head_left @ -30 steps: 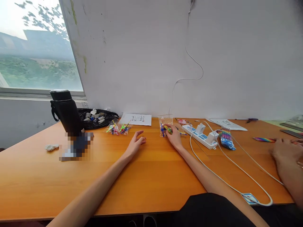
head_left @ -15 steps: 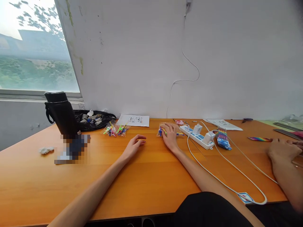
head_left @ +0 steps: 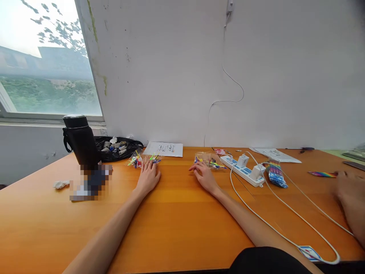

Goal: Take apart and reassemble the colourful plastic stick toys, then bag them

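Observation:
On the left, clear bags of small coloured plastic pieces (head_left: 135,160) lie on the wooden table. My left hand (head_left: 148,176) is palm down with its fingers stretched out, the tips at the near edge of these bags. Whether they press on the plastic I cannot tell. Another clear bag of coloured pieces (head_left: 209,159) lies near the middle, just beyond my right hand (head_left: 205,177). That hand is open, its fingers apart and pointing left, and it holds nothing.
A white power strip (head_left: 242,169) with plugged chargers and loose cables stands right of my right hand, near a rainbow-coloured packet (head_left: 275,174). A black bottle (head_left: 82,142), a black bag of scraps (head_left: 125,154) and paper (head_left: 165,148) are at left. Another person's hand (head_left: 346,186) is far right.
My left hand has moved forward and left to the bags there. The right hand has drawn back from the middle bag, uncovering it. The view has shifted slightly.

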Available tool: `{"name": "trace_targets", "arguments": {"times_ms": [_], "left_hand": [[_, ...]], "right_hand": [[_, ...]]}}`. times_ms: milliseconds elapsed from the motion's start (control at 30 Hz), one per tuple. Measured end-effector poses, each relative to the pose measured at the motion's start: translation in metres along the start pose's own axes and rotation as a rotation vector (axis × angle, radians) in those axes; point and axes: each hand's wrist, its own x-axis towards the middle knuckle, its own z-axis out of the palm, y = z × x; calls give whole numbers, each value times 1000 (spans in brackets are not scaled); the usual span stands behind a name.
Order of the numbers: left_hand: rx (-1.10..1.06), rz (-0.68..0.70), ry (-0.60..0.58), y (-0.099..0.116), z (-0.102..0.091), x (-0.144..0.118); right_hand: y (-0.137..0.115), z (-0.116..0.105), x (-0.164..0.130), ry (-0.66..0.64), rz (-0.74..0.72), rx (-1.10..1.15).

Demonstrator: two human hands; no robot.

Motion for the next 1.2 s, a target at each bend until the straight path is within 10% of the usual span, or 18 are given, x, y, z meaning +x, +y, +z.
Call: {"name": "trace_targets", "arguments": {"times_ms": [567,800,1200], "left_hand": [[-626,-64,-31,29,-7,3],[-915,-170,-367,33,-13,5],[-1067,-155,-336,49,-34,-6]], "right_hand": [[11,3,-2,-81,73,43],[11,3,-1,-137,34,126],[6,7,-1,-177,180,421]]}}
